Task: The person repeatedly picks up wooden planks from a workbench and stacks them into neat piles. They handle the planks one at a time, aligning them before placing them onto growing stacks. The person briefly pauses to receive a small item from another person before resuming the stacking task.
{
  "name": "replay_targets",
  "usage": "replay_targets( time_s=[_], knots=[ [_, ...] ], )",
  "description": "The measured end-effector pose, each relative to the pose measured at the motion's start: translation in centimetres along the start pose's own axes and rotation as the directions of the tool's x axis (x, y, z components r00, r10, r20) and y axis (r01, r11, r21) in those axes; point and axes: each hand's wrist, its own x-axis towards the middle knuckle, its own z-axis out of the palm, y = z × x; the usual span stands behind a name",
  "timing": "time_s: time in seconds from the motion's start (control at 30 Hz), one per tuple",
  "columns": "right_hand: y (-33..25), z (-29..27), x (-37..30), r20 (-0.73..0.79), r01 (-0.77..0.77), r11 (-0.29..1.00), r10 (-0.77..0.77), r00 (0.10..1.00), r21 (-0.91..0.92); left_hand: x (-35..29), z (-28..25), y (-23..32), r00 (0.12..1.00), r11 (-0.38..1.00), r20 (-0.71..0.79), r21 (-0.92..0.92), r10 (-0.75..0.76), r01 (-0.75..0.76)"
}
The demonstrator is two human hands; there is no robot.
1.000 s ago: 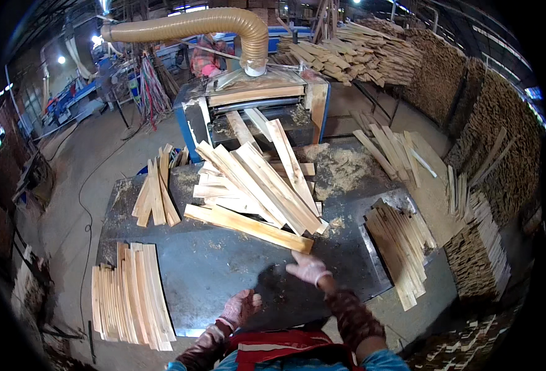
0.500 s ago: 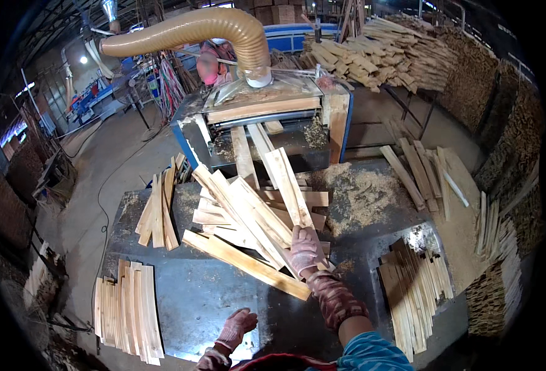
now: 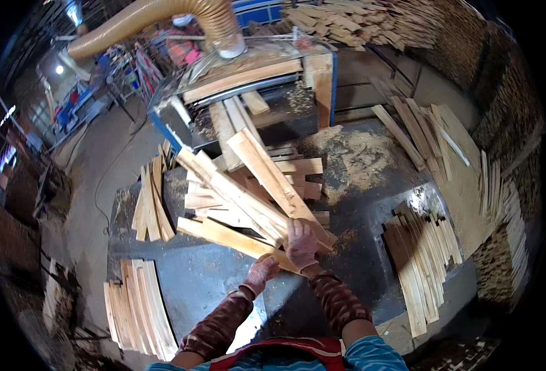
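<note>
Your right hand, in a pale pink glove, is at the near end of the wood pile, fingers pointing away from you. The long board slants from the upper left down to that hand, and its near end lies just to the right of your fingers, at the hand's edge. The slanting boards of the pile end just to the left of the same fingers. I cannot tell whether your right fingers are clasped around the long board or only rest against it.

Your left hand is curled, close beside the right one, at the near edge of the low board. That board runs from the left down toward the right, its near end reaching between your two hands. The pictures do not show whether your left fingers grasp it or just touch its edge.

On the dark table, one stack of strips lies well to the left of your hands, and another stack well to the right. Sawdust spreads beyond the pile's right side. Farther off, boards stick out of the machine, under a tan hose.
</note>
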Motion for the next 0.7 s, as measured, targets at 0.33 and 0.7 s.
replay_targets(
  time_s=[0.33, 0.7],
  knots=[
    [-4.0, -5.3, -0.3, 0.495, -0.234, 0.775, -0.115, 0.861, 0.587, -3.9, -2.8, -0.6, 0.992, 0.915, 0.053, -0.395, 0.113, -0.083],
    [2.8, -0.2, 4.5, 0.372, -0.479, 0.851, 0.381, 0.846, 0.216, -6.8, -2.9, 2.4, 0.951, 0.904, -0.190, -0.309, 0.245, -0.295]
  ],
)
